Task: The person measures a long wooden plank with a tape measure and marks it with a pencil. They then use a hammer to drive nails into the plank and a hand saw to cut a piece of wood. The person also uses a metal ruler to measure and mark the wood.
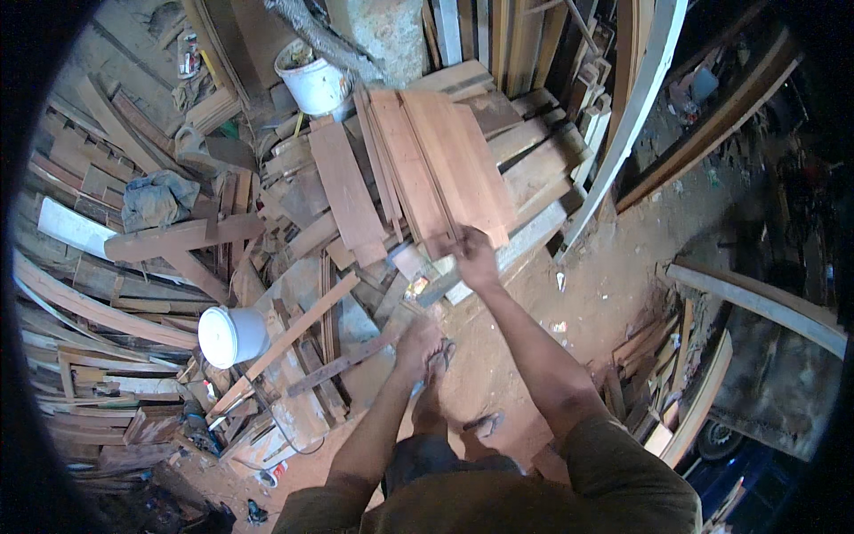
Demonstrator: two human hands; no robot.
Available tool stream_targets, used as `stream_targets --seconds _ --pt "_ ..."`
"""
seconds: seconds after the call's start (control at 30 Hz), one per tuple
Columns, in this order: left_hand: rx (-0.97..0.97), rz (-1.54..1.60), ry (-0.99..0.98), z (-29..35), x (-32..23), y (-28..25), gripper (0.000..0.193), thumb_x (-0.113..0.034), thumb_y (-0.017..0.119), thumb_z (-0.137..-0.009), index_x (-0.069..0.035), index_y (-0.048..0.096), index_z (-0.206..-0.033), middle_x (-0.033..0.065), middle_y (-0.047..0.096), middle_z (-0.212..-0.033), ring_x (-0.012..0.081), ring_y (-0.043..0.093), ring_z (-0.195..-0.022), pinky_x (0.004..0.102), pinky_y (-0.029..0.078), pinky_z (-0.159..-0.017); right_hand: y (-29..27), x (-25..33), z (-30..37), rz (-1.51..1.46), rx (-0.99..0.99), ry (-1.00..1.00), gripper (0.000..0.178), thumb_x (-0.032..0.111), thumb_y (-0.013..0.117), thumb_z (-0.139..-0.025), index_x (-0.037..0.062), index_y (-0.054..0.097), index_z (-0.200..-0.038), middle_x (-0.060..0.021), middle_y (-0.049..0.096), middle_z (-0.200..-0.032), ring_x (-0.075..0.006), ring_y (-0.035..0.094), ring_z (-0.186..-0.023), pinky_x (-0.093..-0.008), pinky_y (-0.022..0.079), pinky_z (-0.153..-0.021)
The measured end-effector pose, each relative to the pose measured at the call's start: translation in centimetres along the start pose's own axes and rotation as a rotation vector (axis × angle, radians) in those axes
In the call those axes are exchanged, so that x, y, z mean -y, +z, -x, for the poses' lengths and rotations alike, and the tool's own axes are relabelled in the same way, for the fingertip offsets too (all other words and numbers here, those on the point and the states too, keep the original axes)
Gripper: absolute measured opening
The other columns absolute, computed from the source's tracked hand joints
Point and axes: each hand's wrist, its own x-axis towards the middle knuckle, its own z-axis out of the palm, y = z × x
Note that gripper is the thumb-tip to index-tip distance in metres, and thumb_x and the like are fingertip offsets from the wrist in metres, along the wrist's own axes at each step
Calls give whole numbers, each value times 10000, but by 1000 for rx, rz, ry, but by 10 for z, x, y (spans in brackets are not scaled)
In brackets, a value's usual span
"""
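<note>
Several smooth reddish-brown wooden boards [458, 160] lie side by side on a pile of planks ahead of me. My right hand [471, 254] is at their near end, its fingers curled on the edge of a narrow board [422, 169]. Lower and to the left, my left hand [418, 345] hangs close to the end of a dark reddish wooden strip [342, 367]. Its fingers are blurred, and whether it touches the strip is unclear. Another flat board [347, 182] lies left of the stacked ones. Between the hands and the boards sits a small colourful packet [416, 287].
A white lidded bucket [231, 336] stands at left among scrap wood; an open white bucket [313, 82] is at the back. A long pale beam [636, 116] rises on the right. Timber offcuts [654, 351] lie on the sandy floor [543, 356] at right. A grey cloth [160, 200] rests far left.
</note>
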Motion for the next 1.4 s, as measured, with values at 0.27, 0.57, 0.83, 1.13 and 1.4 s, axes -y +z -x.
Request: stream_targets --seconds 0.27,0.57,0.83,1.13,1.4 --pt "156 -249 874 34 -199 188 663 -479 275 -1064 4 274 -1519 154 357 -1536 240 294 -1451 371 213 -1194 -85 0 71 -645 -286 560 707 560 307 -1022 38 339 -1498 -183 477 -1443 -301 439 -1342 -457 335 -1117" --pt "506 168 -15 96 -155 223 648 -476 266 -1058 -28 271 -1526 168 339 -1550 287 277 -1455 406 202 -1194 -121 156 157 331 -16 -644 689 523 336 -1025 -34 435 -1419 -257 525 -1364 -367 481 -1318 -449 309 -1139" --pt "733 -1014 1275 176 -44 232 595 -420 236 -1061 4 390 -1448 216 392 -1502 322 329 -1425 448 209 -1192 -93 15 286 -911 -175 479 616 516 306 -1031 12 533 -1305 -135 609 -1175 -239 581 -1023 -410 449 -946" --pt "1191 -366 257 339 -35 252 437 -292 619 -967 25 573 -1264 131 662 -1029 183 634 -909 333 491 -789 -299 223 580 -588 -156 -394 240 228 615 -980 5 704 -969 -183 705 -1023 -266 672 -948 -386 540 -829" --pt "2633 108 163 615 40 302 202 -281 592 -971 -130 724 -941 37 640 -904 239 610 -754 392 487 -706 -312 317 807 -613 -16 -1033 267 78 642 -914 -24 684 -1157 -268 675 -1061 -295 677 -782 -379 535 -583"
